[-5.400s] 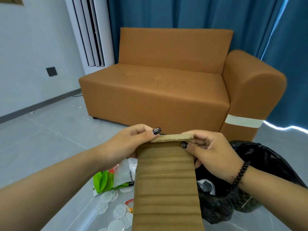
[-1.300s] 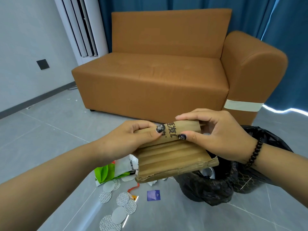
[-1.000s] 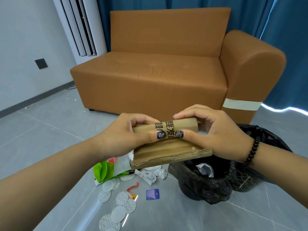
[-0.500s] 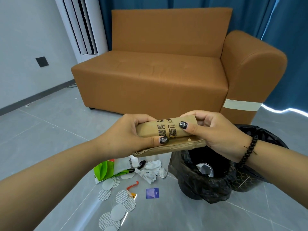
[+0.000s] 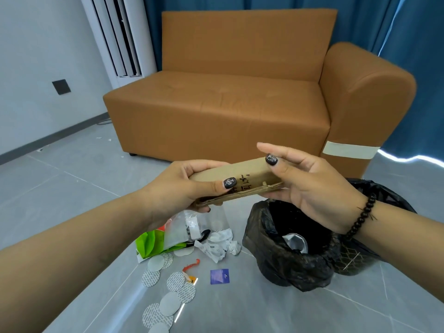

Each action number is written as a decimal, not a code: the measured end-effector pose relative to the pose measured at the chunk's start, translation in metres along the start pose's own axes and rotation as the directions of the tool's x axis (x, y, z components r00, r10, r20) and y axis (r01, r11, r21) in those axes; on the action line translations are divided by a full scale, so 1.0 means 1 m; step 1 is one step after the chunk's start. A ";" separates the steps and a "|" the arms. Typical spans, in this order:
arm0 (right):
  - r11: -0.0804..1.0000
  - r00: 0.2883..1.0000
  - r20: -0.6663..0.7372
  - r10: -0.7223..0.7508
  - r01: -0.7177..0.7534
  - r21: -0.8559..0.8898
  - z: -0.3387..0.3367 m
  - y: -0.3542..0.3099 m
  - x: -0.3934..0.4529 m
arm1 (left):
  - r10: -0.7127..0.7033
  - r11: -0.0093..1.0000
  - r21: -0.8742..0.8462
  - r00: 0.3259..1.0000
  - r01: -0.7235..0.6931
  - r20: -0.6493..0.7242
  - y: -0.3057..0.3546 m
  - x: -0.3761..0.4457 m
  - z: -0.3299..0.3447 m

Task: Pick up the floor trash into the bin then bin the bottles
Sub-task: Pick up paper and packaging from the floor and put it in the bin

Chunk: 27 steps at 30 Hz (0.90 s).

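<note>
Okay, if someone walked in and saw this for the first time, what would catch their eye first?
Probably the folded cardboard held mid-frame: the left hand grips it, the right hand touches its other end with fingers extended, above a black-bagged bin. Behind it, a big orange sofa fills the room. On the grey floor left of the bin lies litter: round white discs, crumpled paper and a green bag.
</note>
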State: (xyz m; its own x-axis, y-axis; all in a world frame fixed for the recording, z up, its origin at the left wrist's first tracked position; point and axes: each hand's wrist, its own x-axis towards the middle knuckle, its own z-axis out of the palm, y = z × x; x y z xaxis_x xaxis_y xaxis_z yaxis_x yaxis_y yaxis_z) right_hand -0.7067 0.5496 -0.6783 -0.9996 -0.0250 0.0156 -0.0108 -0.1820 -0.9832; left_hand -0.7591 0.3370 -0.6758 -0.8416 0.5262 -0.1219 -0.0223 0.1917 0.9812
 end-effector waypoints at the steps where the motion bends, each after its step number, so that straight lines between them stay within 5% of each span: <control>1: 0.998 0.999 -0.030 0.034 -0.033 0.061 0.001 0.001 0.001 | 0.009 1.000 -0.011 1.000 -0.010 -0.020 -0.001 0.000 0.002; 7: 0.993 0.979 -0.176 0.102 -0.088 0.085 -0.004 0.008 0.008 | -0.001 0.999 0.042 0.996 0.005 -0.093 -0.012 0.004 0.011; 12: 0.965 0.938 -0.345 -0.023 -0.069 -0.253 -0.043 0.009 0.029 | -0.253 0.967 -0.017 0.964 0.253 -0.080 -0.028 0.012 0.008; 14: 0.742 0.923 -0.349 -0.164 -0.117 -0.660 -0.068 0.019 0.033 | -0.319 0.948 -0.016 0.945 0.319 -0.077 -0.035 0.014 0.007; 16: 0.519 0.928 -0.324 -0.183 -0.189 -0.833 -0.089 0.035 0.033 | -0.345 0.938 -0.003 0.936 0.346 -0.067 -0.040 0.016 0.008; 22: 0.292 0.933 -0.361 0.015 -0.349 -0.890 -0.133 0.092 0.035 | -0.393 0.919 0.035 0.919 0.393 -0.005 -0.046 0.020 0.016; 27: 0.170 0.950 -0.282 0.133 -0.303 -0.938 -0.140 0.147 0.040 | -0.433 0.902 -0.005 0.902 0.432 -0.009 -0.053 0.030 0.008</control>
State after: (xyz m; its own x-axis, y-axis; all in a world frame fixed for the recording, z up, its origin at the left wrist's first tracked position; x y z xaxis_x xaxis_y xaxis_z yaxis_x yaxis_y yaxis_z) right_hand -0.7524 0.6597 -0.8473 -0.9588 0.2297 -0.1669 0.2748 0.8987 -0.3419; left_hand -0.7784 0.3496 -0.7323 -0.7540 0.3840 -0.5329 -0.3866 0.3966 0.8326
